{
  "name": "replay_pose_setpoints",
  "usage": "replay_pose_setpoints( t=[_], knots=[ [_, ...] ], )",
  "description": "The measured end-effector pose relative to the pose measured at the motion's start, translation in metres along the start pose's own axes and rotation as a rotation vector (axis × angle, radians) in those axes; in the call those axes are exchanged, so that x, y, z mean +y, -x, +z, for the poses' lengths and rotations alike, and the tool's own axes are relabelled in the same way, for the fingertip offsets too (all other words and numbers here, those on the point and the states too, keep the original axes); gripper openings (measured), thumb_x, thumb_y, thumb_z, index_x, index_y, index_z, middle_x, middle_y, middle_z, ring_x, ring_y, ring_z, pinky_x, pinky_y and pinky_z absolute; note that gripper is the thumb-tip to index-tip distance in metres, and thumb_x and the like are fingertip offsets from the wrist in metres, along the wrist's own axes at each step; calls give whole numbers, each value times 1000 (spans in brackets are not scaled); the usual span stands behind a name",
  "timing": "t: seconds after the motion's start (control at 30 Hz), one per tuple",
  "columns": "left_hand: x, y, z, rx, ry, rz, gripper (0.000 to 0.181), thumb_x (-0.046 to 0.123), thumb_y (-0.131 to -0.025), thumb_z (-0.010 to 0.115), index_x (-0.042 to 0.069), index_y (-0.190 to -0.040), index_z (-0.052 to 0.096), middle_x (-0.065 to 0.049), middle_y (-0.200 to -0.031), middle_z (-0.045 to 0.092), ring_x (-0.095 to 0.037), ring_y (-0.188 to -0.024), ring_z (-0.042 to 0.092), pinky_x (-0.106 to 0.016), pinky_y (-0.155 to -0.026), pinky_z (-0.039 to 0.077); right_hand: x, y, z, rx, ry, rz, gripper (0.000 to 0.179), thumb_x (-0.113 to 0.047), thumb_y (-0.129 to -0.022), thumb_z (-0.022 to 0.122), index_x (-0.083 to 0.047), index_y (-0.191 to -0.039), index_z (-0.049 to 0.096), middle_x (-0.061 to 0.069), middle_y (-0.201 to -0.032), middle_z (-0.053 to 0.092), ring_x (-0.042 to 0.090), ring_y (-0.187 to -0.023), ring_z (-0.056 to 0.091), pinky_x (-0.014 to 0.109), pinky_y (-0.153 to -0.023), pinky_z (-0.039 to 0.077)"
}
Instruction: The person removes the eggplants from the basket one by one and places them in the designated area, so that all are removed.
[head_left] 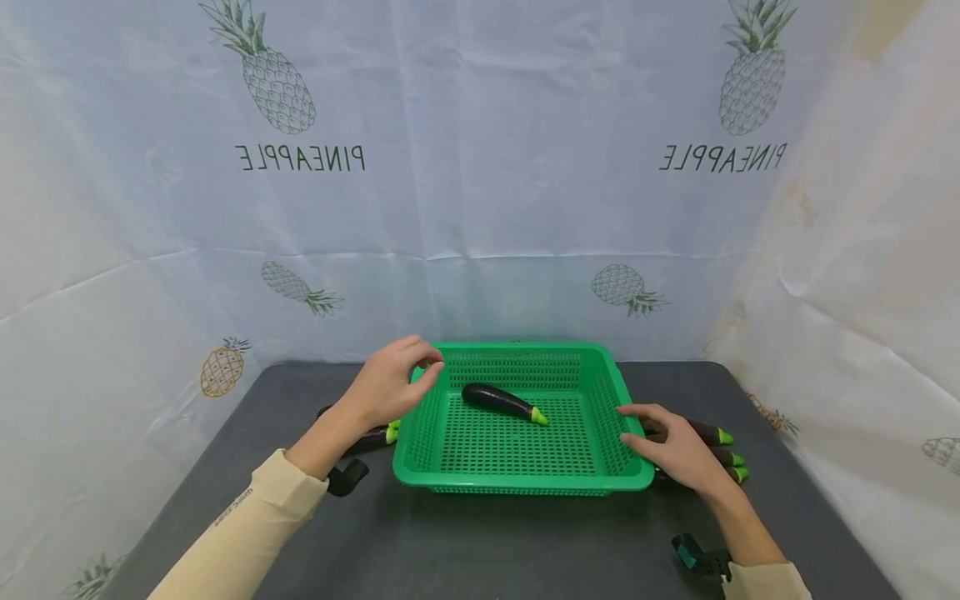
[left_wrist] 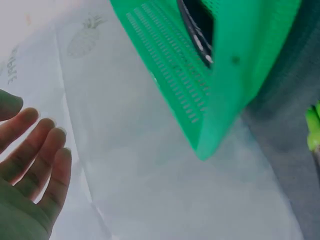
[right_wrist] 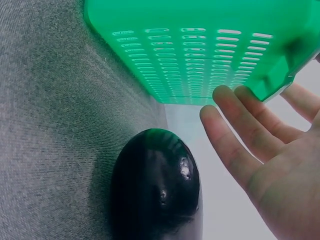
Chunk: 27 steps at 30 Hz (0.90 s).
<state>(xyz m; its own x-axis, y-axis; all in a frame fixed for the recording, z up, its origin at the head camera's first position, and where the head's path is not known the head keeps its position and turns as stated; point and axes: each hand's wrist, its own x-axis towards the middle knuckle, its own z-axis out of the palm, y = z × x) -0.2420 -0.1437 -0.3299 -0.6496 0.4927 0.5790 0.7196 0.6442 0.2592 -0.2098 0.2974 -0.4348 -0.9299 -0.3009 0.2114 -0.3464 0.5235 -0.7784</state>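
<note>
A green plastic basket stands on the dark table with one eggplant lying inside it. My left hand hovers over the basket's left rim, holding nothing, its fingers loosely bent. In the left wrist view those fingers are apart from the basket. At the right rim is my right hand, its thumb and index finger by the edge. The right wrist view has its fingers fairly straight near the rim; whether they touch it is hard to tell. A dark eggplant lies below that hand.
Several eggplants lie right of the basket, partly under the right hand. Other eggplants lie left of it, partly behind the left forearm. Dark straps sit at the wrists. A pineapple-print cloth hangs behind the table.
</note>
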Motion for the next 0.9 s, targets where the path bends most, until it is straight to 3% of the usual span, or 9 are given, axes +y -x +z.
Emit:
replay_pose_setpoints(
  t=[0.37, 0.63, 0.9],
  knots=[
    [13, -34, 19, -93, 48, 1, 11, 15, -100, 64, 11, -104, 74, -1, -101, 67, -23, -92, 64, -37, -80, 54, 1, 1, 0, 1, 13, -6, 42, -22, -102, 66, -8, -140, 58, 17, -135, 57, 40, -117, 59, 35, -86, 55],
    [14, -56, 35, -225, 16, -44, 19, 22, -103, 61, 11, -112, 73, -1, -105, 64, -20, -96, 61, -36, -82, 53, 3, 2, 2, 8, 21, -6, 41, -21, -101, 66, -9, -140, 59, 15, -135, 58, 41, -119, 58, 36, -88, 54],
    [11, -72, 53, -299, 19, -45, 21, 24, -105, 58, 10, -115, 71, -3, -108, 65, -23, -101, 63, -38, -86, 53, 3, 1, 1, 8, 13, 0, 41, -21, -101, 66, -9, -140, 59, 17, -137, 56, 41, -122, 57, 37, -89, 54]
  ],
)
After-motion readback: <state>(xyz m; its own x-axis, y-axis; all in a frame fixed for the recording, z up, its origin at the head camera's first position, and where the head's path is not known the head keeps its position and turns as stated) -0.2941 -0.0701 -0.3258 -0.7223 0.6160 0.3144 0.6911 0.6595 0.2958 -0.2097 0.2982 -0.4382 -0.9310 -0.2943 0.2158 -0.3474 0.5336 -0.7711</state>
